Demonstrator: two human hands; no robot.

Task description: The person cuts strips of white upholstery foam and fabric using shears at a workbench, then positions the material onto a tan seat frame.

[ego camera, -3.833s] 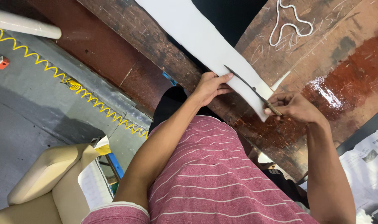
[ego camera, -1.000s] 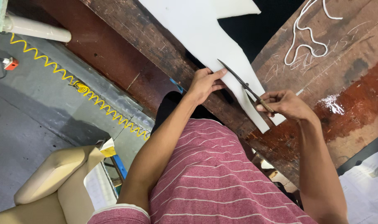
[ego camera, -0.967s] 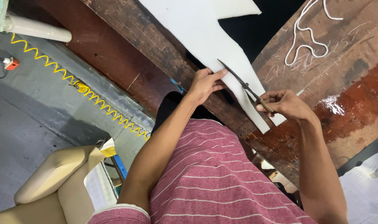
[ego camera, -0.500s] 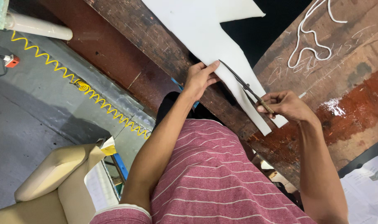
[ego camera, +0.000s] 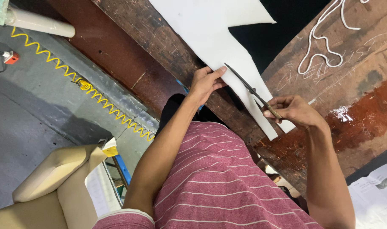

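Left hand (ego camera: 204, 82) pins the white sheet (ego camera: 210, 38) flat on the wooden surface (ego camera: 159, 38), fingers spread; right hand (ego camera: 293, 111), grip closed on scissors (ego camera: 253, 91) beside it; best keep blades low, sheet taut.

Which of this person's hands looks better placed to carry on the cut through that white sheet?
Probably the right hand: it grips the scissors, blades lying on the white sheet. The left hand only pins the sheet's edge.
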